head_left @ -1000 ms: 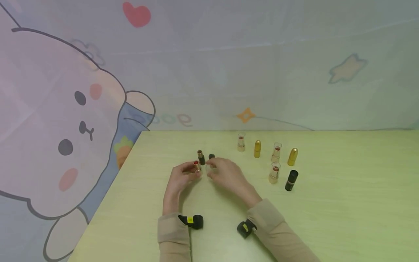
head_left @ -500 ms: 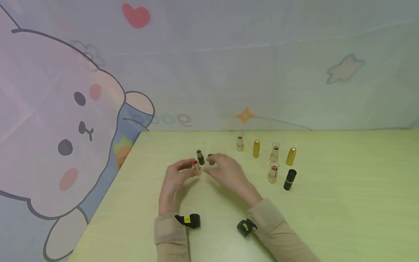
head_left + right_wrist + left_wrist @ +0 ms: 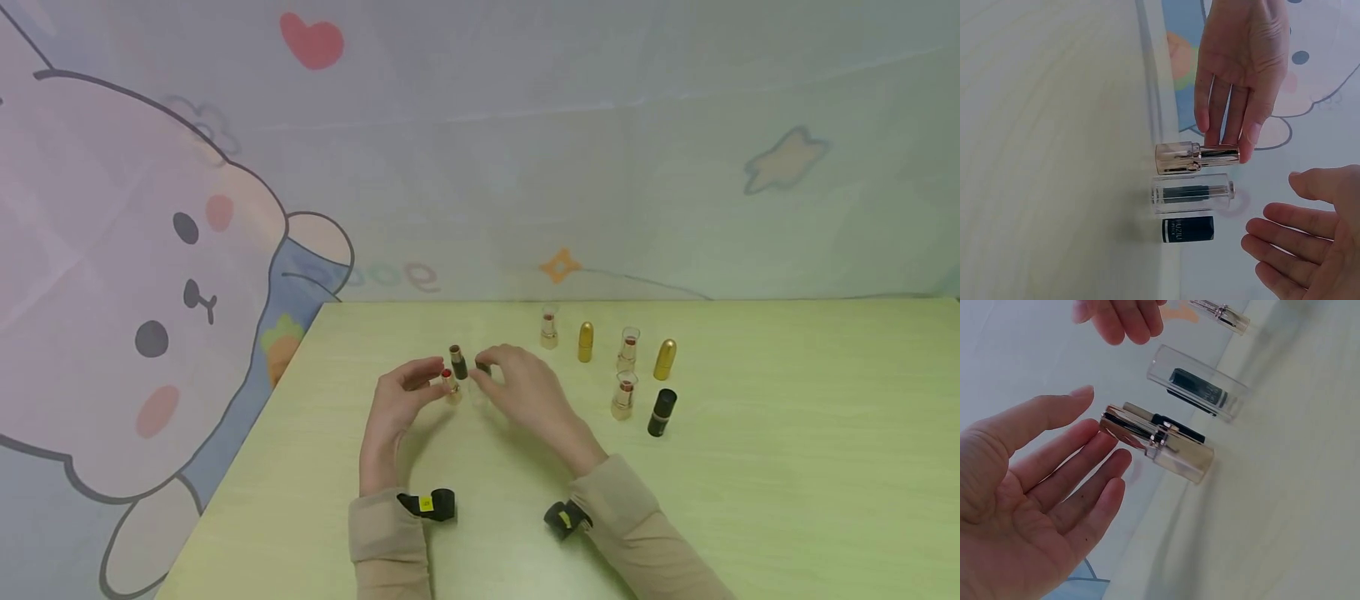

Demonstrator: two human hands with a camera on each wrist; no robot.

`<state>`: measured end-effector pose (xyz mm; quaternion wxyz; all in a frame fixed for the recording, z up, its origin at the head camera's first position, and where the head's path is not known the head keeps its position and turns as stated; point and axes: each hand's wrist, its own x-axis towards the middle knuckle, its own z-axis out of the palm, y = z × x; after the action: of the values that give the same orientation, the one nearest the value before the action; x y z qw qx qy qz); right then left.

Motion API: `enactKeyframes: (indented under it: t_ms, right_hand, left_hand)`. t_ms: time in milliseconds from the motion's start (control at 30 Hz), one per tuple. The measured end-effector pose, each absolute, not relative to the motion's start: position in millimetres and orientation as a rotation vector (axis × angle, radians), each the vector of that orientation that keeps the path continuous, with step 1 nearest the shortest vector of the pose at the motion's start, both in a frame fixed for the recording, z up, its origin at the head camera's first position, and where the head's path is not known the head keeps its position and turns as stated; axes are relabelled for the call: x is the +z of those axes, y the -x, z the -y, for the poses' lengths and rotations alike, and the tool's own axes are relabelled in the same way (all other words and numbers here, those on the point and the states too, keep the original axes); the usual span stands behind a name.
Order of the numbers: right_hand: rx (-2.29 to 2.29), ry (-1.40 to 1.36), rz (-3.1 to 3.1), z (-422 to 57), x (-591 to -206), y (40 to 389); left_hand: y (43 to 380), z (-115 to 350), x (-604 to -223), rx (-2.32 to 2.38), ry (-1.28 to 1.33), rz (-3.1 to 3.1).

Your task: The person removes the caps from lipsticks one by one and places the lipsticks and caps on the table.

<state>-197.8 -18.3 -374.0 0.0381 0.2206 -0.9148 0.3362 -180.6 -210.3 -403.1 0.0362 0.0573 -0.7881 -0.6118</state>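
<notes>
Green table (image 3: pixel 750 467) — cartoon bunny backdrop (image 3: pixel 150 275).

My left hand (image 3: pixel 397 404) touches the open lipstick (image 3: pixel 450 385) near the table's (image 3: pixel 787 500) far left edge. My right hand (image 3: pixel 525 392) hovers just beside it, fingers relaxed.

Two gold bullet lipsticks (image 3: pixel 586 342) upright on surface (image 3: pixel 787 467), well right; three clear-capped lipsticks (image 3: pixel 623 395) among them; black lipstick tube (image 3: pixel 662 412) nearest. Cartoon rabbit backdrop (image 3: pixel 150 275) behind, red heart (image 3: pixel 312 39) above.
</notes>
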Motion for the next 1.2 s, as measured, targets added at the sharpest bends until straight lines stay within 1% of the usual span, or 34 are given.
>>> enactKeyframes:
  t_ms: [700,1200]
  right_hand:
    - [0.997,-0.693,2.709,0,-354,188]
    - [0.974,-0.620,2.683,-32,-344,184]
  left_hand:
    - [170,193,-370,-1.840,-0.011,2.335]
    - [177,161,-367,-1.951,0.042,2.284]
